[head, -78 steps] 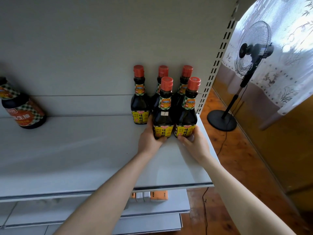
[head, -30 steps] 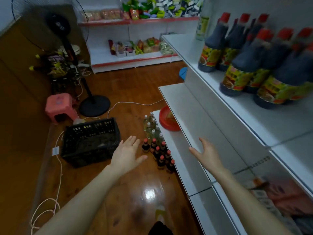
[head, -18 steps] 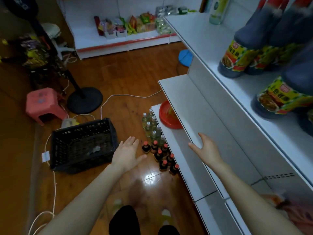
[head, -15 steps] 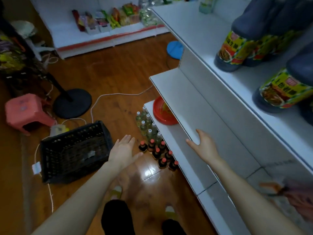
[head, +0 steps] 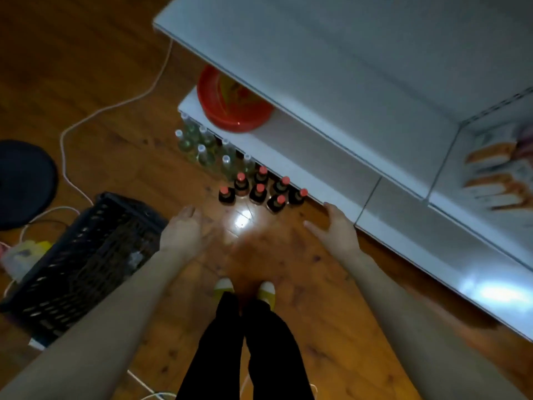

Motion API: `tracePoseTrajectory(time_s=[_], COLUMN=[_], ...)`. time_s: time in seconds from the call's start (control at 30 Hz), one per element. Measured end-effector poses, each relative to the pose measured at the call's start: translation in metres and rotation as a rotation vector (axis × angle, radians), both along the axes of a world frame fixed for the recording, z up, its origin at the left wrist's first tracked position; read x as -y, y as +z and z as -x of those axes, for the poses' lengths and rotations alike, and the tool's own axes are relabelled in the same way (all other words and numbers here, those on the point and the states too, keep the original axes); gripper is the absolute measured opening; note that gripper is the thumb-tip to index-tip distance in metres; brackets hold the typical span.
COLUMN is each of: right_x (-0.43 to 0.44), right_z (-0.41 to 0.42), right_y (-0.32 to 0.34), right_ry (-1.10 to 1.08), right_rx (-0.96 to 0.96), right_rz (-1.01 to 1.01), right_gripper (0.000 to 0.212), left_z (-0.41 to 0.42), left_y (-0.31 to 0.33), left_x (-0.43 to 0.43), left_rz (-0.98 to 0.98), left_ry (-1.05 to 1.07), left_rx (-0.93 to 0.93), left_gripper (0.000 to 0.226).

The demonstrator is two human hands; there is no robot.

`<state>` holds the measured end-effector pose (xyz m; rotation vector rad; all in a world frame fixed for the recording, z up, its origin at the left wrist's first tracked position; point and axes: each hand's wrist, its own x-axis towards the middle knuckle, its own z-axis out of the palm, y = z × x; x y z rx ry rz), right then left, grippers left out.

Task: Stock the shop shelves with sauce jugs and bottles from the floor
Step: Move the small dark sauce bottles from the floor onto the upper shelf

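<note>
Seven dark sauce bottles (head: 257, 193) with red caps stand clustered on the wooden floor (head: 115, 67), against the front edge of the bottom shelf (head: 305, 157). Beside them is a group of clear bottles (head: 202, 155), roughly seven, too blurred for a sure count. A person's two hands hover just short of the dark cluster. The left hand (head: 184, 229) and the right hand (head: 336, 225) are both spread flat, fingers straight, holding nothing, with the right fingertips near the shelf's front edge. One red basin (head: 230, 111) sits on the bottom shelf, partly hidden by the shelf above (head: 317, 53). One black crate (head: 80, 255) stands on the floor at left. A round black base (head: 23, 183) is cut off at the frame's left edge.
</note>
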<state>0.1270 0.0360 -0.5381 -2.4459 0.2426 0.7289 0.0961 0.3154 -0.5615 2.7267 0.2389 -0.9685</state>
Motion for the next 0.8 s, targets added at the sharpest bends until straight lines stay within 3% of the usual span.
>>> tracePoseTrajectory(time_s=[0.1, 0.23, 0.4, 0.6, 0.8], right_x=[-0.009, -0.018, -0.024, -0.030, -0.026], right_z=[0.006, 0.009, -0.001, -0.032, -0.051], right_y=[-0.071, -0.198, -0.353, -0.490, -0.550], right_ry=[-0.057, -0.112, -0.216, -0.296, -0.323], right_rx=[-0.035, -0.067, -0.033, 0.168, 0.363], right_rz=[-0.063, -0.055, -0.109, -0.206, -0.186], right_gripper=[0.053, 0.081, 0.090, 0.090, 0.095], left_z=[0.004, 0.007, -0.007, -0.051, -0.082], left_y=[-0.075, -0.198, -0.353, -0.487, -0.559], left_x=[-0.003, 0.002, 0.010, 0.016, 0.013], left_rz=[0.037, 0.064, 0.186, 0.320, 0.519], left_ry=[0.056, 0.133, 0.357, 0.680, 0.760], left_rx=[-0.024, 0.013, 0.088, 0.404, 0.721], left_gripper=[0.077, 0.080, 0.090, 0.108, 0.104])
